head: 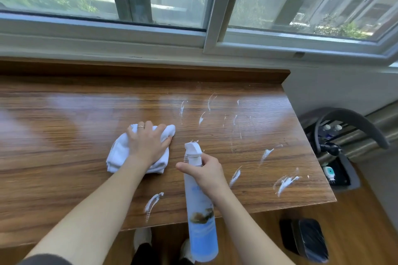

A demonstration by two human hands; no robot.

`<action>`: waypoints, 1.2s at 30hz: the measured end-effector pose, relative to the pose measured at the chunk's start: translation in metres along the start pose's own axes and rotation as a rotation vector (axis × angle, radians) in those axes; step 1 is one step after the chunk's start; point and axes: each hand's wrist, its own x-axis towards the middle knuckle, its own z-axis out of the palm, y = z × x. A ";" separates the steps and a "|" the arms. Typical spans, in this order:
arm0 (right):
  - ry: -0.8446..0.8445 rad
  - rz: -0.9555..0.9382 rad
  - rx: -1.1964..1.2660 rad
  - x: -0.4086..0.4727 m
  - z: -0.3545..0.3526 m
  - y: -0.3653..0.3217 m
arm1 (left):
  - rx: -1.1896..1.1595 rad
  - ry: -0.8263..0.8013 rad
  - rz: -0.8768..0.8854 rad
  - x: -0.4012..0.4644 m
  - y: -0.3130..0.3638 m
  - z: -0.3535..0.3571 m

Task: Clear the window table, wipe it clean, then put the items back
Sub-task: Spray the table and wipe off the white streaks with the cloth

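Near the front edge of the brown wood-grain surface (pixel 64 140), the right hand (pixel 205 173) grips a tall blue-and-white plastic spray bottle (pixel 201 211), nozzle aimed forward. Farther in, the left hand (pixel 148 143) presses a crumpled white cloth (pixel 117 153) flat, ready to wipe the white foam streaks (pixel 285 183) toward the right edge.

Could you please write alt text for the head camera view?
A person's left hand presses a white cloth on a wooden window table streaked with white foam, while the right hand grips a spray bottle.
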 end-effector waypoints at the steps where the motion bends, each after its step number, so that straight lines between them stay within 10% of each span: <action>1: -0.004 0.000 -0.001 0.000 0.001 0.000 | -0.002 0.013 0.003 -0.009 0.000 -0.001; 36: -0.071 0.014 -0.048 -0.009 -0.002 0.002 | -0.030 -0.108 -0.049 0.010 0.004 -0.001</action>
